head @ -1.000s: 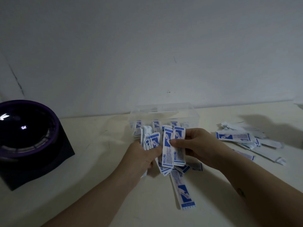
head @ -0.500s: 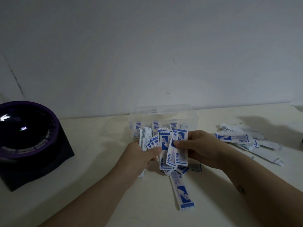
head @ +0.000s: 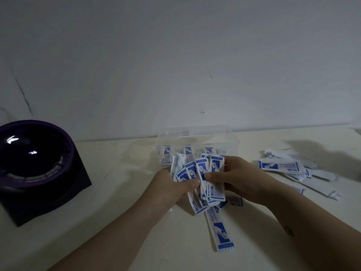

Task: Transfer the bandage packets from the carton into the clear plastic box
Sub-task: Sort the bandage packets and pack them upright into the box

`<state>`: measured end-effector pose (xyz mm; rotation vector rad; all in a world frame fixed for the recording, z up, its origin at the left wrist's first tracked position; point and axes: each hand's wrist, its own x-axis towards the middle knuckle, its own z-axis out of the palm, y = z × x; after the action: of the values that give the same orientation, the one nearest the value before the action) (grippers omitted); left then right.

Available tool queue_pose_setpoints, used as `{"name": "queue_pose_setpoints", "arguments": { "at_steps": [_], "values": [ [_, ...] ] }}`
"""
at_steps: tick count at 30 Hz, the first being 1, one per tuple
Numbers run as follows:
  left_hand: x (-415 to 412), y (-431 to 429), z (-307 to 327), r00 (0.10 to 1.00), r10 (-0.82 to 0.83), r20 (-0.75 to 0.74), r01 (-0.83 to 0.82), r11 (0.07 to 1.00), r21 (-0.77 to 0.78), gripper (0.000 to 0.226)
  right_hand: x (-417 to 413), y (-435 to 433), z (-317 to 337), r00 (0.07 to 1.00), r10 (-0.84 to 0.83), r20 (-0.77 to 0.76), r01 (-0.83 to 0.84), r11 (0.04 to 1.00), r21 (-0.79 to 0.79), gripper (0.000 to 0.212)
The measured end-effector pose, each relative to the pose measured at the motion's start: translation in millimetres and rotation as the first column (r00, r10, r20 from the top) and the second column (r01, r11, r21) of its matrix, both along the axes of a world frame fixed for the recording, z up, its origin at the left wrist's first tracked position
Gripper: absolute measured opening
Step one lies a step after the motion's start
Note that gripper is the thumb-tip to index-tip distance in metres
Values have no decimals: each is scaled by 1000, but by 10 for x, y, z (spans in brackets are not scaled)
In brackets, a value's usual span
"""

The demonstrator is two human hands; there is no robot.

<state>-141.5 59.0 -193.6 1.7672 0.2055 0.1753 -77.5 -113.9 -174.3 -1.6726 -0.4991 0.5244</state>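
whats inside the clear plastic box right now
Blue-and-white bandage packets show through the front wall of the clear plastic box. The left hand, right hand and the fan of packets they hold cover its lower front, so its floor and the count are hidden.

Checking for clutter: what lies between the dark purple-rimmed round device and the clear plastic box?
Only bare cream tabletop shows there in the head view.

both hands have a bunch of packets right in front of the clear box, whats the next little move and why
Probably lift the bunch forward over the rim of the clear plastic box and lower it in. The left hand and right hand both hold it, fanned, just in front of the box, whose top looks open, and other packets already stand inside.
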Motion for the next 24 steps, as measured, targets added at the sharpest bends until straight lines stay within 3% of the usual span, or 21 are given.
{"name": "queue_pose_setpoints", "arguments": {
  "at_steps": [7,10,13,16,18,21,24],
  "values": [
    [-2,48,17,1000,-14,2,14,997,-74,7,-37,-35,19,996,40,82,-31,993,-113,18],
    [34,120,46,981,175,82,-165,980,-111,11,-105,-24,44,972,82,221,1,936,-353,37],
    [63,147,139,954,266,140,-216,930,-297,13,-185,34,66,905,86,416,184,803,-566,72],
    [30,77,227,984,149,97,-78,853,-517,15,-312,-12,170,785,55,617,340,795,-503,91],
    [-27,0,279,999,15,49,17,800,-600,16,-469,-16,240,716,148,683,297,820,-490,113],
    [-116,-158,304,987,-162,-4,117,731,-673,17,-735,83,287,611,352,709,215,788,-577,132],
    [-201,-285,315,944,-331,-6,248,719,-649,26,-781,90,286,560,379,737,210,795,-569,133]
  ]
}}
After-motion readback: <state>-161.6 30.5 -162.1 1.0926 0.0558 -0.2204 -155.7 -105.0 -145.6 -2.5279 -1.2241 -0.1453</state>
